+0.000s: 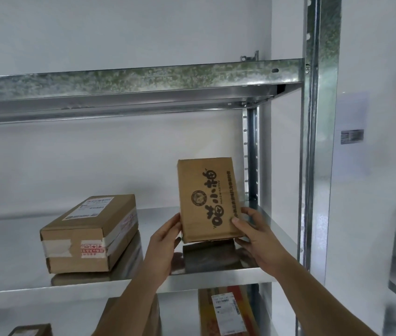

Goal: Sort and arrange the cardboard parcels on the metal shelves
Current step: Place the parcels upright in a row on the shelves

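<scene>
White wall backed a galvanised metal shelf [252, 214], right upright [318, 166] close by. Both my hands were grasping the printed parcel [207, 198], stood on end on the shelf's right part: left hand [165, 235] on its left edge, right hand [252, 229] on its right edge, thumb across the front. Taped parcel [88, 235] lay flat to the left, well apart. More parcels showed on the shelf below, so I judged sorting partway done. Free room between the two parcels and behind; front lip near, upright tight on the right.
</scene>
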